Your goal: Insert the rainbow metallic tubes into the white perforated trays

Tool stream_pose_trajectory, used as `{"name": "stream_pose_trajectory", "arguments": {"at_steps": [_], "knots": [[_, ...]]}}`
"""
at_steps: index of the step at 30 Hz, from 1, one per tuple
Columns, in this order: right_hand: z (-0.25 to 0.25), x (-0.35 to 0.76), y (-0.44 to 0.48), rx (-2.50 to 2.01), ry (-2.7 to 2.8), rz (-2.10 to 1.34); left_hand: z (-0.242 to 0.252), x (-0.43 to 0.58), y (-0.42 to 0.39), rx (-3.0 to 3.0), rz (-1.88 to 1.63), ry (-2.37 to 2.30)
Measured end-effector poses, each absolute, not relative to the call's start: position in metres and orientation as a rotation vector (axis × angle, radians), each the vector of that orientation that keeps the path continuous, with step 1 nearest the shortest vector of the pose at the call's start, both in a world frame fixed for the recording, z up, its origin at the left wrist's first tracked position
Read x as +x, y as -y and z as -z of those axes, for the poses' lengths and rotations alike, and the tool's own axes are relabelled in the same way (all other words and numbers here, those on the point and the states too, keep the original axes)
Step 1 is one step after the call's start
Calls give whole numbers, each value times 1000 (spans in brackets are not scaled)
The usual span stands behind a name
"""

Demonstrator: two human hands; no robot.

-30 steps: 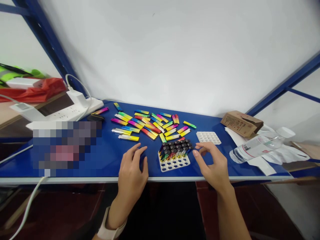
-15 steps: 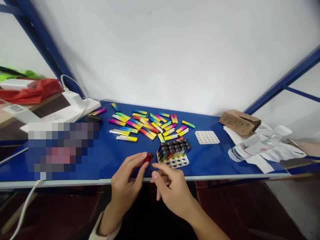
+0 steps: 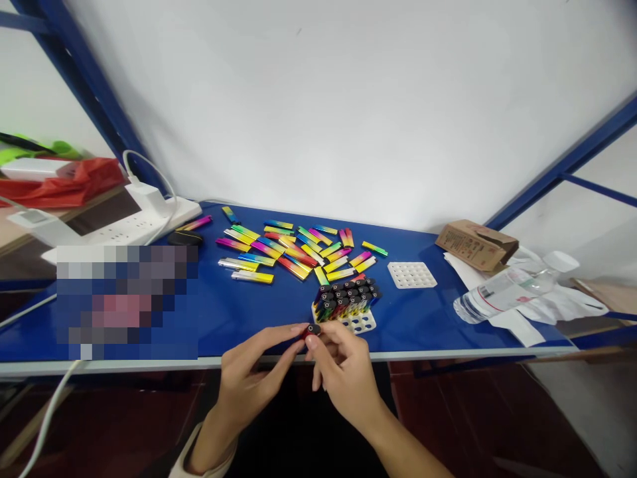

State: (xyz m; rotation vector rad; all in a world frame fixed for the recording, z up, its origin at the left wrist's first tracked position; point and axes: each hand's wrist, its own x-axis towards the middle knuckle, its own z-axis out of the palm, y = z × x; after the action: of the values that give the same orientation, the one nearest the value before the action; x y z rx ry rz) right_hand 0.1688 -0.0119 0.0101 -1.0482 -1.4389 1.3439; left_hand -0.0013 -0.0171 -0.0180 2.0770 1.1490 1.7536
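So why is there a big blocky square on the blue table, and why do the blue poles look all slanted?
In the head view, a pixelated patch covers part of the blue tabletop, so nothing under it can be seen; in the same view, the blue frame posts lean sharply, probably from a wide lens.

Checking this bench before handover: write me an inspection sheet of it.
Surface: blue bench top with a pale front edge.
Job's things: loose colourful lighters lie scattered; more stand in a white tray; a second white tray has unfilled holes.
Clutter: cardboard box, water bottle.
Hands: left hand and right hand both hold a red-and-black lighter.
Cables: white cable runs to a power strip.
Surroundings: white wall, blue shelf frame, red bag.
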Motion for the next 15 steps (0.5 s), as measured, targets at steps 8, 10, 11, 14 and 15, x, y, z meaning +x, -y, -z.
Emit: {"name": "stream_pose_trajectory", "arguments": {"at_steps": [8, 10, 11, 14, 15], "knots": [[-22, 199, 0, -902, 1638, -830, 16, 3, 16, 2258, -1477, -1232], [-31, 210, -3, -829, 1645, -802, 12, 4, 14, 2290, -1383, -1305], [-36, 215, -4, -802, 1651, -820, 10, 5, 14, 2309, -1342, -1340], [-44, 224, -7, -757, 1571, -967, 6, 6, 12, 2379, -1180, -1453], [-45, 225, -8, -737, 1510, -1041, 6, 6, 12, 2407, -1126, -1489]]}}
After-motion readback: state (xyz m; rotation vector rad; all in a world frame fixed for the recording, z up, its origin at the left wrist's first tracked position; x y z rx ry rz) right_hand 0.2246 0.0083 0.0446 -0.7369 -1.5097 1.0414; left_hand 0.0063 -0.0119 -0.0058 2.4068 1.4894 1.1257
